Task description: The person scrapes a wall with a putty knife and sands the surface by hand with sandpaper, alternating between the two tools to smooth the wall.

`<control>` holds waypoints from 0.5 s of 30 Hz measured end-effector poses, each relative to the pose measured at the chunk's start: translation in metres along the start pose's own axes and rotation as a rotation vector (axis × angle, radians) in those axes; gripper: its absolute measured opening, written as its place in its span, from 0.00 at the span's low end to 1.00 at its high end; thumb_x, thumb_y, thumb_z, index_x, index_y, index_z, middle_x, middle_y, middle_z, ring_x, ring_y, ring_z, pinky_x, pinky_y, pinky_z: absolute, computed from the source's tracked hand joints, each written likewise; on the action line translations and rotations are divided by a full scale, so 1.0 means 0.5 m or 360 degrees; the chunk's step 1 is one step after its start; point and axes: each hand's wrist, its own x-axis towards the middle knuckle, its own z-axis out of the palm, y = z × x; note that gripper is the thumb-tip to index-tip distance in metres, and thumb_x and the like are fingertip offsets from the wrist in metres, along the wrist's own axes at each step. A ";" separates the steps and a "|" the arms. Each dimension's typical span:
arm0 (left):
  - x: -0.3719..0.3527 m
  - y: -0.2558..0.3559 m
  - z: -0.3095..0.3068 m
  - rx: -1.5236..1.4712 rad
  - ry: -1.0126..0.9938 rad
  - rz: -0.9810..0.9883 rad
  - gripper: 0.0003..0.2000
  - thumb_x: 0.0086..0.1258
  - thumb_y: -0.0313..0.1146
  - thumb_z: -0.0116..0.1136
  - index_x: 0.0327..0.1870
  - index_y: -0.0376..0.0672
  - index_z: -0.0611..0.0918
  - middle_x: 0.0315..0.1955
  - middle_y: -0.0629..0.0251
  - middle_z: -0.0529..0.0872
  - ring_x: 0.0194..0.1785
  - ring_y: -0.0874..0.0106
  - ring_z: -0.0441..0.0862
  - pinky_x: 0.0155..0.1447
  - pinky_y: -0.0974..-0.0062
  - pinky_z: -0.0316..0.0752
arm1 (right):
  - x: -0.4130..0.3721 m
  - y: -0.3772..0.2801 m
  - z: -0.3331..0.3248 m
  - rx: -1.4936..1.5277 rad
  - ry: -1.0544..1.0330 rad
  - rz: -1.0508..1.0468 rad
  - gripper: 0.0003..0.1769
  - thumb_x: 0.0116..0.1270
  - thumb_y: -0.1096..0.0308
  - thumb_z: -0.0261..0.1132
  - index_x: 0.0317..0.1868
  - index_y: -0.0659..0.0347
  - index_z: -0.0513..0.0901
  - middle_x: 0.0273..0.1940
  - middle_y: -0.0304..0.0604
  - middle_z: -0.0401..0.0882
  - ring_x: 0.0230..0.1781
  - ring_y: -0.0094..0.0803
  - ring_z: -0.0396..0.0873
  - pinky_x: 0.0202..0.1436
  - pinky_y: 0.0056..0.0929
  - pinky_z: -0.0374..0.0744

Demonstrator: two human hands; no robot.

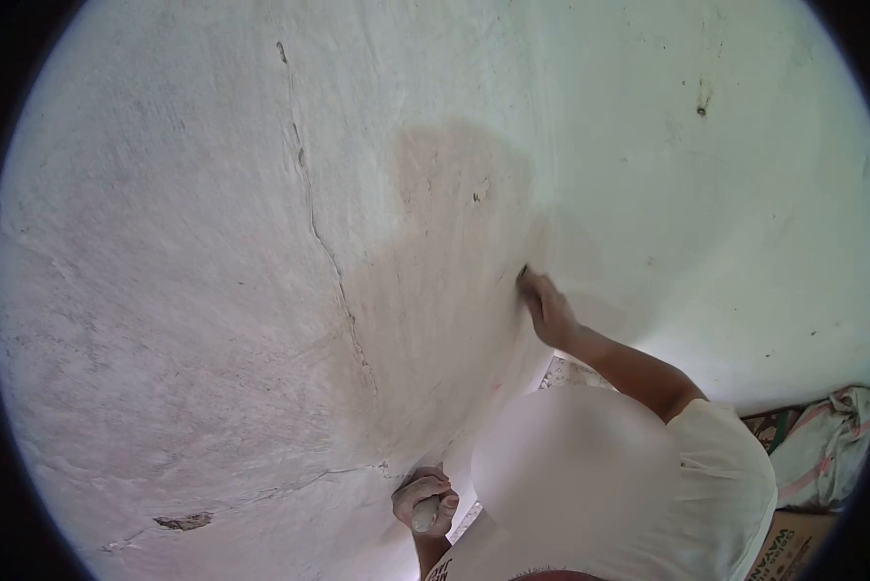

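**Wall point(212, 242).** Pale, rough plaster that fills the view. A long crack point(323, 242) runs down it, with a chipped hole point(183, 521) low on the left and a dark spot point(703, 100) high on the right. A tan patch point(444, 252) sits in the middle.

**Wearer's hands.** Neither the left nor the right is in view, so neither grip can be told.

**Co-worker point(716, 474).** In a white shirt, low in the frame and close against the wall.

**Raised hand point(548, 308).** The co-worker's, arm stretched up, at the right edge of the patch. Its grip is closed over a small dark pad point(524, 275) that is pressed to the plaster. Only the pad's tip shows, and what it is made of cannot be told.

**Lower hand point(423, 499).** The co-worker's, held at the wall near the foot of the crack. The fist is wrapped round a short pale stick point(425, 515). Whether the stick touches the plaster cannot be told.

**Floor, lower right.** Cloth sacks point(827, 445) lie beside a printed box point(793, 547), well apart from both hands.

**Step in hand (judged).** The plaster is being rubbed down with the pad, and the work stands at the patch's right border. The pale surface beyond looks untreated, so much of the wall is still to do.

**Next move calls for (judged).** Flat, even pressure on the pad. The stroke should go onto the pale area just beside the patch. The pad should not catch on the small nick near the patch's top.
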 end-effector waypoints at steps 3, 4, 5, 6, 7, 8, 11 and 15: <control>-0.010 0.009 -0.005 0.0021 -0.0029 -0.0071 0.18 0.58 0.44 0.74 0.29 0.39 0.79 0.12 0.67 0.77 0.20 0.69 0.75 0.30 0.72 0.73 | 0.035 0.031 -0.002 0.0123 0.0344 0.0134 0.23 0.71 0.77 0.53 0.66 0.61 0.66 0.58 0.59 0.76 0.58 0.52 0.76 0.62 0.40 0.75; -0.008 0.010 -0.003 0.0021 -0.0022 -0.0076 0.18 0.58 0.44 0.74 0.28 0.39 0.79 0.12 0.67 0.76 0.19 0.68 0.75 0.31 0.72 0.74 | 0.059 0.039 0.000 0.0365 0.0649 0.0275 0.23 0.71 0.77 0.54 0.66 0.61 0.67 0.59 0.59 0.76 0.60 0.52 0.76 0.63 0.40 0.74; -0.003 0.010 -0.001 0.0024 -0.0012 -0.0074 0.18 0.58 0.44 0.73 0.27 0.39 0.80 0.12 0.67 0.76 0.19 0.68 0.75 0.32 0.71 0.76 | 0.041 0.036 0.007 0.0015 0.0573 0.0093 0.22 0.71 0.77 0.54 0.66 0.61 0.69 0.60 0.59 0.75 0.61 0.50 0.75 0.64 0.39 0.74; 0.004 0.008 0.001 0.0025 -0.0012 -0.0075 0.18 0.58 0.44 0.73 0.27 0.39 0.80 0.12 0.67 0.76 0.19 0.68 0.76 0.32 0.70 0.76 | 0.019 0.000 -0.001 0.0011 0.0275 -0.0003 0.22 0.72 0.78 0.52 0.65 0.63 0.68 0.60 0.58 0.75 0.61 0.50 0.75 0.64 0.38 0.74; 0.005 0.009 0.001 0.0029 -0.0012 -0.0089 0.18 0.58 0.44 0.73 0.27 0.39 0.80 0.12 0.67 0.76 0.20 0.68 0.76 0.32 0.70 0.76 | 0.020 0.012 -0.005 -0.0139 0.0183 -0.0062 0.22 0.72 0.78 0.52 0.65 0.63 0.68 0.60 0.58 0.75 0.61 0.50 0.75 0.64 0.39 0.74; -0.002 0.014 0.000 0.0034 -0.0016 -0.0121 0.18 0.58 0.45 0.74 0.27 0.39 0.80 0.13 0.67 0.76 0.20 0.67 0.76 0.32 0.70 0.76 | 0.017 0.023 -0.009 -0.0289 0.0083 -0.0107 0.22 0.71 0.79 0.52 0.65 0.64 0.68 0.60 0.57 0.75 0.61 0.49 0.75 0.64 0.39 0.74; -0.003 0.019 0.004 0.0073 0.0022 -0.0173 0.18 0.58 0.45 0.73 0.26 0.39 0.80 0.13 0.67 0.77 0.20 0.67 0.77 0.32 0.70 0.76 | 0.049 0.039 -0.013 -0.0029 0.0470 0.0148 0.23 0.71 0.76 0.53 0.66 0.62 0.68 0.64 0.53 0.73 0.63 0.49 0.73 0.67 0.42 0.72; -0.007 0.016 0.004 0.0041 0.0058 -0.0200 0.19 0.56 0.45 0.75 0.27 0.38 0.80 0.15 0.65 0.78 0.22 0.66 0.78 0.31 0.71 0.76 | 0.031 0.051 -0.026 -0.0128 0.0188 0.0074 0.28 0.69 0.78 0.51 0.70 0.60 0.65 0.67 0.51 0.69 0.63 0.53 0.72 0.65 0.44 0.73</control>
